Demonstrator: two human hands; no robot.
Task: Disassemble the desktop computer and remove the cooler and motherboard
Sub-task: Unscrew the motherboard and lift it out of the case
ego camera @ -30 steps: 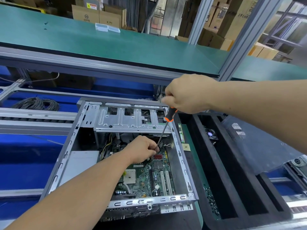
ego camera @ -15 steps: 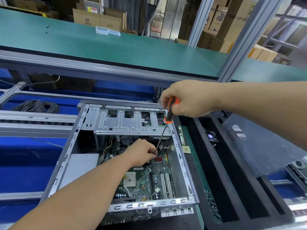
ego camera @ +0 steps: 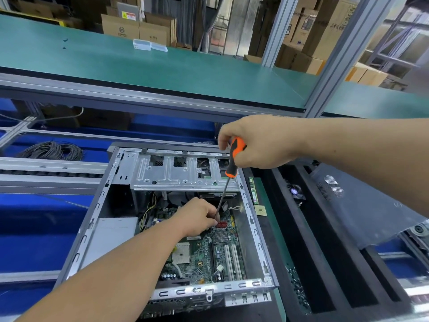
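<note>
Right hand [ego camera: 260, 141] grips the screwdriver [ego camera: 232, 162] handle over the open computer case [ego camera: 251, 219]. Left hand [ego camera: 197, 216] pinches its shaft down by the motherboard [ego camera: 204, 254].

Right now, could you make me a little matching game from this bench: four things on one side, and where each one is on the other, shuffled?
Things:
1. screwdriver
2. motherboard
3. cable coil
4. memory stick

Places:
A. far left, outside the case
B. in the right hand
C. on the green strip right of the case
D. on the floor of the open case

Pairs: 1-B, 2-D, 3-A, 4-C
</note>
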